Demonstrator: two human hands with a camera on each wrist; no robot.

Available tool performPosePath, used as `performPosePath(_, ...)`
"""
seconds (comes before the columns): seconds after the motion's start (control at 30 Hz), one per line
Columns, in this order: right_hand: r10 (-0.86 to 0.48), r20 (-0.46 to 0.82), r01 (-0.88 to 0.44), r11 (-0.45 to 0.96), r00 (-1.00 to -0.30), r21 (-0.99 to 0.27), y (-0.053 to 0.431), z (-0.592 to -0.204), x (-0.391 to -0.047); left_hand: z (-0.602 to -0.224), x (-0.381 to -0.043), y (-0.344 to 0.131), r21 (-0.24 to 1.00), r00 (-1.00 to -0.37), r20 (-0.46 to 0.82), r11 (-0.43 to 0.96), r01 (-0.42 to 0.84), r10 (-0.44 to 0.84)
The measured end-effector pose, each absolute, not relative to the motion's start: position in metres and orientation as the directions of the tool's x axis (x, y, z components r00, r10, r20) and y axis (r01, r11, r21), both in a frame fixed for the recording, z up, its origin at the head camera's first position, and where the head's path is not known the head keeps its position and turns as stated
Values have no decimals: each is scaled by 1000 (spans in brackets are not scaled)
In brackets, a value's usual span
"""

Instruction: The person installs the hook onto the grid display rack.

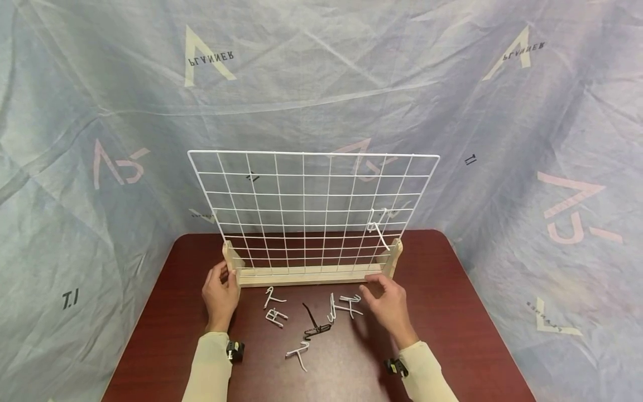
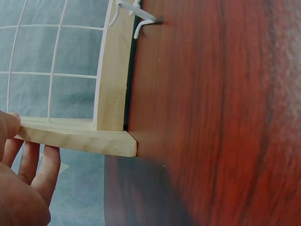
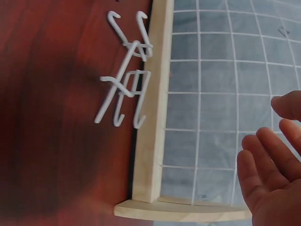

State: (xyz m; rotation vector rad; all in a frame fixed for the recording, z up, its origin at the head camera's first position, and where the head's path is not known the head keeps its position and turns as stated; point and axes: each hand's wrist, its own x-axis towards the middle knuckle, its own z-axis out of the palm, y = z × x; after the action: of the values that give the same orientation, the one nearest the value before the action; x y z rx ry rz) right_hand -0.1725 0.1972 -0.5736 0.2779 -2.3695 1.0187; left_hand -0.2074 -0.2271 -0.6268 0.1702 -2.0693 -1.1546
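A white wire grid panel (image 1: 316,209) stands upright in a wooden stand (image 1: 311,278). My left hand (image 1: 221,296) pinches the stand's left side piece (image 2: 80,139), thumb on one face and fingers on the other. Close to the stand's right end is my right hand (image 1: 389,307), fingers loosely spread and nothing between them, as the right wrist view (image 3: 277,174) also shows. One white hook (image 1: 380,228) hangs on the grid's right part. Just left of the right hand, two white hooks (image 1: 350,300) (image 3: 127,89) lie close together on the table.
More white hooks (image 1: 274,316) and one black hook (image 1: 316,329) lie on the dark red wooden table (image 1: 171,340) before the stand. Another white hook (image 1: 300,353) is nearer the front. Pale printed cloth (image 1: 321,84) surrounds the table at the back and sides.
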Motion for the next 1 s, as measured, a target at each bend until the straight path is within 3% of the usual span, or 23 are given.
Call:
performPosePath(0.5, -39, 411, -348, 609, -911, -713, 189, -596, -162, -625, -207, -227, 782, -705, 549, 573, 245, -449)
performPosePath(1.0, -85, 295, -280, 630, -952, -724, 179, -621, -164, -626, -208, -226, 773, -701, 554, 591, 232, -449)
